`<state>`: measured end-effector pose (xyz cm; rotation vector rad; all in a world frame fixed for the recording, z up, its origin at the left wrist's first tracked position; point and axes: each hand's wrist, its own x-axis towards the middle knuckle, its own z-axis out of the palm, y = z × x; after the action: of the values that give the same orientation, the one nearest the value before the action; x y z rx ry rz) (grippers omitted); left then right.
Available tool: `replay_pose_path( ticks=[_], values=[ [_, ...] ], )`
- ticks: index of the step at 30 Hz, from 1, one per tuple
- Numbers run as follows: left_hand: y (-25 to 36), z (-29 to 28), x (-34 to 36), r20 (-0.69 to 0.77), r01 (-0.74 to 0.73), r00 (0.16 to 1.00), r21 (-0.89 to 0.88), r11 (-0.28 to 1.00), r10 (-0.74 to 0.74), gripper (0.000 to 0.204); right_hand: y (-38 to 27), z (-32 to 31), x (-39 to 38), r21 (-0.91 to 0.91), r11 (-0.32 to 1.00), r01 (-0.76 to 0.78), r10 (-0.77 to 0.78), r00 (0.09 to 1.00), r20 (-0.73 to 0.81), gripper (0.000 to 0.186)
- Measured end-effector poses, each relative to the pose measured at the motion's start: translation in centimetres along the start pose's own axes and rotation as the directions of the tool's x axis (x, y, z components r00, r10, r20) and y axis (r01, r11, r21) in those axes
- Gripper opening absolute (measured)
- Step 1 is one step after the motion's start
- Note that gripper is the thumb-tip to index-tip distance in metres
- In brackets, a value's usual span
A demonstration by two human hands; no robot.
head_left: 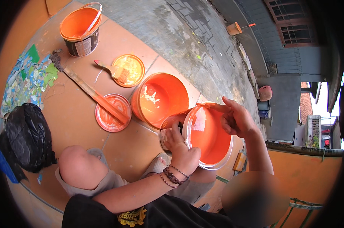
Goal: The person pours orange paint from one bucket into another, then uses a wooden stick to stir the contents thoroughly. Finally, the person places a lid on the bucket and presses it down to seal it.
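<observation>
Three orange buckets in play, and we start at the left edge: paint flakes heaped on the tiles, a black bag slumped just below them. Moving right, the small bucket stands upright, handle raised, away from the hands. Next the stick, slanting down until its coated end rests across the near lid. Beyond it the brush lies with its bristles on the far lid.

Centre now: the middle bucket stands open, wet orange paint shining inside. Right beside it, here's the action! The left hand has the tilted bucket by its outer wall, fingers spread below the rim. Whether the two buckets touch, I cannot tell. And the right hand, empty as far as it shows, has its coated index finger stretched to the upper rim, thumb up, the others loosely curled.

My call: this is the wiping step, a finger gathering paint off the rim. Next calls for a firm left hold, a slow sweep round that edge, and drips kept over the middle bucket.
</observation>
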<state>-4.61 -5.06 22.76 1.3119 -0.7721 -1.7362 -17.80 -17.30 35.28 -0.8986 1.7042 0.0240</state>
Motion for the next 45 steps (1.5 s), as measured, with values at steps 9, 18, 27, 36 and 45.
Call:
replay_pose_path(
  ticks=[9, 18, 27, 36, 45],
  values=[
    [0.3, 0.1, 0.3, -0.024, 0.003, 1.000, -0.007, 1.000, -0.003, 0.087, 1.9, -1.3, -2.9, -0.966, -0.259, 0.010, -0.402, 0.908, 0.117, 0.065],
    [0.3, 0.3, 0.3, -0.015, 0.010, 1.000, -0.020, 1.000, -0.011, 0.089, 2.0, -4.3, -4.0, -0.863, -0.502, -0.047, -0.500, 0.830, 0.245, 0.065],
    [0.2, 0.6, 0.2, -0.049, -0.001, 0.999, -0.049, 0.999, -0.002, 0.090, -3.7, 0.1, -0.6, -0.905, 0.301, 0.301, -0.459, 0.878, 0.139, 0.059],
    [0.9, 0.3, 0.4, -0.026, 0.041, 0.999, -0.057, 0.997, -0.043, 0.090, -2.0, 2.1, 0.6, -0.902, 0.279, 0.331, -0.573, 0.811, 0.120, 0.047],
    [1.0, 0.2, 0.3, -0.006, 0.041, 0.999, -0.058, 0.997, -0.041, 0.090, -1.4, 3.6, -0.3, -0.933, -0.091, 0.347, -0.760, 0.582, 0.290, 0.048]
  ],
)
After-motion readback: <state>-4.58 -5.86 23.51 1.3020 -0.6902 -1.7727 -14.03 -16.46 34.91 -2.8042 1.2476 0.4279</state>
